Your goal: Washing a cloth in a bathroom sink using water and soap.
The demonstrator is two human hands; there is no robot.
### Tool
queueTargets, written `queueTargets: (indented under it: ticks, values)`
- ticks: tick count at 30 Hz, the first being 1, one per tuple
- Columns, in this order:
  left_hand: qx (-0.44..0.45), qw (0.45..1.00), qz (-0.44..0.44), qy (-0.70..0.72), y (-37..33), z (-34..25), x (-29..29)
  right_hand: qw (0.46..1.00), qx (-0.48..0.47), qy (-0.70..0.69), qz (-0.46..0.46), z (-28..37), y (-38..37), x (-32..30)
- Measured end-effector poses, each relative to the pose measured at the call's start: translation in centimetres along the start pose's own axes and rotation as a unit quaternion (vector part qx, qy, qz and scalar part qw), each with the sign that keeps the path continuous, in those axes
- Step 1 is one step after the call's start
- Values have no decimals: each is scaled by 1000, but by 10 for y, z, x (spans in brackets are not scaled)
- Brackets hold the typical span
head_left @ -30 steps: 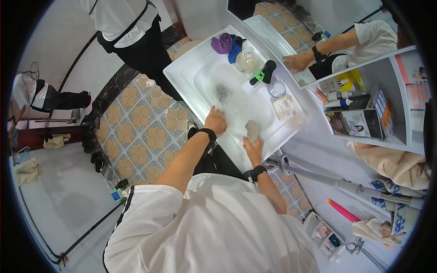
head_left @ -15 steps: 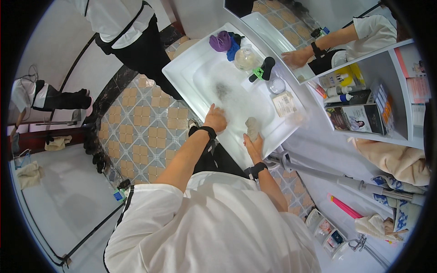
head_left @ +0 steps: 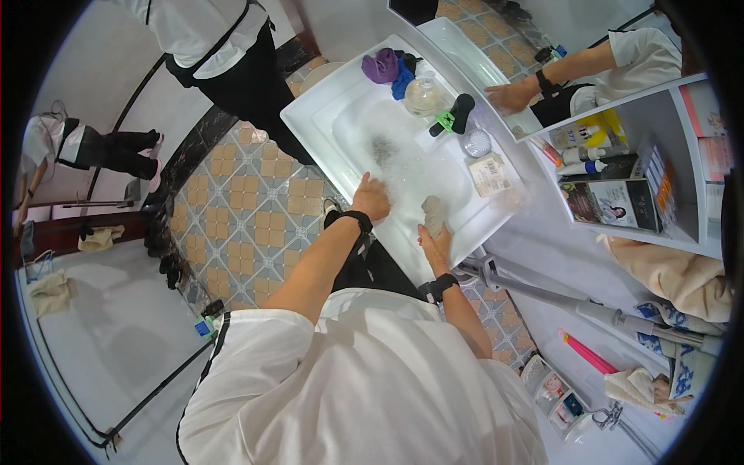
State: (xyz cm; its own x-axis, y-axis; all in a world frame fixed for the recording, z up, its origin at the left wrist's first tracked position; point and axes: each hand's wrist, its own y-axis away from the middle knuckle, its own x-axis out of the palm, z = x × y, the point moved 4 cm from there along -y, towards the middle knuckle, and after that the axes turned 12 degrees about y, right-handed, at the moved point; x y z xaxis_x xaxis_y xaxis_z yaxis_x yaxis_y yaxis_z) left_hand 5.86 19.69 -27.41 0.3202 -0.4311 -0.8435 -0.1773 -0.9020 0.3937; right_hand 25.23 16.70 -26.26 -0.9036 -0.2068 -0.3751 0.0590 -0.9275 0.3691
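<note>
Foamy water with a dark patch lies in the white washbasin [head_left: 306, 118] in front of me. My left hand [head_left: 371, 198] is at the basin's near left side, beside the suds, its fingers curled in; whatever they may hold is hidden. My right hand [head_left: 435, 244] is closed round the lower end of a wet, bunched grey-beige cloth [head_left: 432, 213], which points up into the basin near its right side. A crumpled purple cloth [head_left: 380, 66] and a blue cloth [head_left: 402, 80] lie in the basin's far corner.
Along the basin's back edge stand a round clear container [head_left: 423, 97], a black-and-green object [head_left: 457, 115], a clear ridged cup [head_left: 476, 142] and a pale soap-like box [head_left: 489, 175]. An open shelf [head_left: 682, 225] and mirror [head_left: 496, 58] adjoin it. Another person [head_left: 232, 77] stands far left.
The whole view has shifted slightly, so the basin sits a little further right. Both hands stay nearly in place, and the right keeps its hold on the cloth.
</note>
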Motion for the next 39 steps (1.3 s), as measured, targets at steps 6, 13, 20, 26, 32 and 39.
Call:
queueTargets:
  ticks: [6,13,20,26,32,39]
  values:
    - [5,999,29,-23,2,-9,-6,1000,-9,5,-5,-8,-1,-3]
    - [2,999,19,-34,-3,-7,-5,1000,-6,10,-1,-1,-2,-3]
    - [-65,986,146,47,-33,-5,-21,1000,0,-3,3,-2,-3,-5]
    - [-44,988,125,76,-76,8,-33,1000,-5,-5,10,-4,1,-3]
    - [-7,989,145,-2,-114,11,-36,1000,4,10,-15,-18,-3,0]
    - [5,990,130,-54,-137,12,-23,999,42,28,-13,-17,-4,-2]
